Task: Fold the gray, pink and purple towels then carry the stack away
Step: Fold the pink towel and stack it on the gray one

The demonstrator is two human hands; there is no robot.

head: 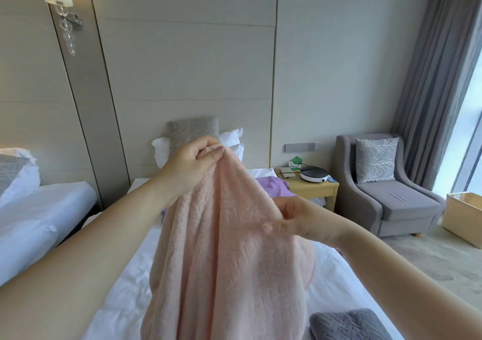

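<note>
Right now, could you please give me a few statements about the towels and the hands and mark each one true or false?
1. Both hands are gripping the pink towel. True: the left hand pinches its top edge and the right hand holds an edge lower down.
2. The gray towel lies folded on the bed. True.
3. The purple towel sits on the armchair. False: it lies on the bed, behind the pink towel.
4. The pink towel is spread flat on the bed. False: it is held up and hangs in loose folds.
5. A round white appliance stands on the bedside table. True.
</note>
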